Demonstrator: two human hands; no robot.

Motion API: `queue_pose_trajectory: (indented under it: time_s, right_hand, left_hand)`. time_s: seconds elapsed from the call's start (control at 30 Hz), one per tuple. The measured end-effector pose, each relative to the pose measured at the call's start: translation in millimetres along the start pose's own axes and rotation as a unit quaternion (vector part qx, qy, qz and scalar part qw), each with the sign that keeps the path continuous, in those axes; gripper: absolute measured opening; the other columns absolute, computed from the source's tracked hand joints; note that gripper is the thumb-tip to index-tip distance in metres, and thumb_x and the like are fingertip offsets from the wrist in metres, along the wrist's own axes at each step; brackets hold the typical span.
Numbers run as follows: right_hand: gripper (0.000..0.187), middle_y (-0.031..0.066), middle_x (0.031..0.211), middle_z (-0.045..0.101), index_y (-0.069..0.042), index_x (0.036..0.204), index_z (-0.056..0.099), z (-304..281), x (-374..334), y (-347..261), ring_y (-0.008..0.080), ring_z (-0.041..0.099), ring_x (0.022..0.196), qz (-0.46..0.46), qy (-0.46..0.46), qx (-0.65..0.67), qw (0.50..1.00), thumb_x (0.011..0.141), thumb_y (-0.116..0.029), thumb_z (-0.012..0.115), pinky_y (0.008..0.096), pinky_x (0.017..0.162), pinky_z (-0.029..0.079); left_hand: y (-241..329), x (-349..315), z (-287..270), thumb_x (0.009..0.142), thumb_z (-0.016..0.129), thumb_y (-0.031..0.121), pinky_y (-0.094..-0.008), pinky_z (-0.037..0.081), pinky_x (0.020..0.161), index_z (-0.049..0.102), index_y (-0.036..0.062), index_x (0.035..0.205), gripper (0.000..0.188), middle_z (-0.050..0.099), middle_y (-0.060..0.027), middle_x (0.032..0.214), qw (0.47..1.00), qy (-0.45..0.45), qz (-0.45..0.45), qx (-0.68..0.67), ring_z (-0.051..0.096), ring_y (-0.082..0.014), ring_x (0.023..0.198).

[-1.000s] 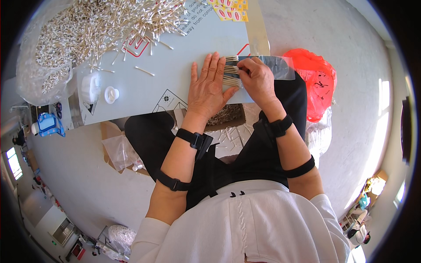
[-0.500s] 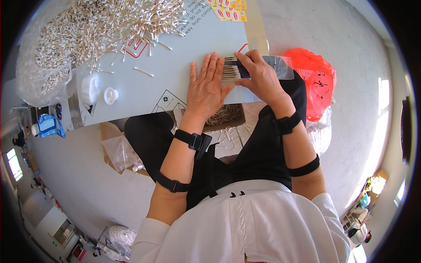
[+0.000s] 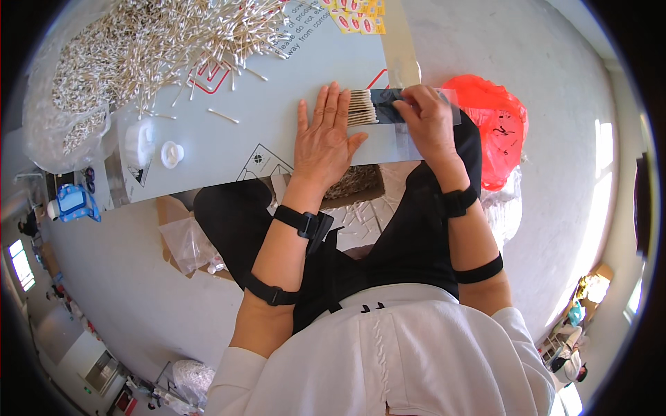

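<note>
Table [image 3: 208, 156] — pale grey top, printed markings. Far left, a heap of cotton swabs [image 3: 159, 48], partly in a clear bag [image 3: 38, 121]; nearer, one loose swab [image 3: 223, 116], a white cap [image 3: 173, 154], a whitish tub [image 3: 140, 137]. Right — an even swab row [image 3: 361, 109], yellow-and-white cards [image 3: 361, 21] beyond.

There are four black arm straps [image 3: 479, 270], one red bag [image 3: 502, 149] and one swab row [image 3: 361, 108].

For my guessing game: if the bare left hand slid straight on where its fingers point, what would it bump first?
The left hand would probably meet the small, flat, yellow-and-white pieces with red ovals on the pale-grey tabletop, though depth is unclear.
</note>
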State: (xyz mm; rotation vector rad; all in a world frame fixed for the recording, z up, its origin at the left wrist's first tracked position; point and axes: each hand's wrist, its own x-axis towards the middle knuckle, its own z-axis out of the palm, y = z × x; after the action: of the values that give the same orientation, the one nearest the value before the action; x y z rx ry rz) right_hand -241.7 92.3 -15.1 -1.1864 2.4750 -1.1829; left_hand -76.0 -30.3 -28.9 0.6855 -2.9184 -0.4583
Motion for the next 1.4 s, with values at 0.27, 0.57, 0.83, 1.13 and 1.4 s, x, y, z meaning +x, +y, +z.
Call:
queue_pose_trajectory:
  time_s: [0.27,0.57,0.83,1.13,1.4]
  right_hand:
    - [0.056,0.0073,0.120,0.058,-0.008,0.122,0.060,1.3,3.6,-20.6,0.0297,0.052,0.114,-0.169,-0.065,-0.059,0.982,0.070,-0.016,0.079,0.0422,0.092,0.045]
    - [0.055,-0.0027,0.135,0.055,-0.011,0.128,0.059,22.5,-4.4,-7.2,0.0212,0.051,0.114,-0.237,-0.071,-0.212,0.946,0.077,-0.028,0.072,0.0381,0.094,0.040]
    - [0.050,-0.0032,0.129,0.057,-0.010,0.124,0.061,12.7,-4.1,7.2,0.0202,0.050,0.113,-0.267,-0.028,-0.229,0.936,0.078,-0.031,0.069,0.0365,0.093,0.040]
    - [0.048,-0.0004,0.129,0.060,-0.010,0.120,0.065,-12.6,-1.4,17.8,0.0226,0.054,0.111,-0.227,-0.036,-0.228,0.946,0.075,-0.023,0.074,0.0382,0.092,0.043]
    - [0.010,0.0137,0.078,0.063,-0.006,0.080,0.061,-13.7,-6.9,19.8,0.0348,0.063,0.071,-0.022,0.006,-0.041,0.999,0.081,-0.013,0.067,0.0429,0.065,0.052]
  left_hand:
    - [-0.2,-0.6,-0.9,0.094,0.055,0.040,-0.0508,0.009,0.120,0.023,0.0078,0.153,0.074,0.023,-0.0112,0.160,1.000,-0.004,-0.001,0.004,0.018,-0.0255,0.149]
    - [0.9,1.7,-0.1,0.094,0.055,0.042,-0.0519,0.009,0.119,0.024,0.0067,0.153,0.076,0.020,-0.0127,0.160,1.000,-0.019,0.002,0.011,0.016,-0.0263,0.149]
    - [13.2,11.6,8.6,0.093,0.056,0.042,-0.0511,0.008,0.120,0.023,0.0075,0.153,0.077,0.020,-0.0121,0.161,1.000,-0.017,0.012,-0.004,0.015,-0.0252,0.149]
    - [34.1,25.3,17.9,0.088,0.063,0.042,-0.0517,0.010,0.119,0.030,0.0059,0.150,0.079,0.026,-0.0131,0.158,0.999,0.017,0.037,-0.021,0.020,-0.0250,0.148]
    - [33.7,25.6,17.0,0.093,0.056,0.045,-0.0503,0.009,0.120,0.021,0.0090,0.154,0.079,0.021,-0.0098,0.160,1.000,0.001,0.031,-0.007,0.016,-0.0248,0.149]
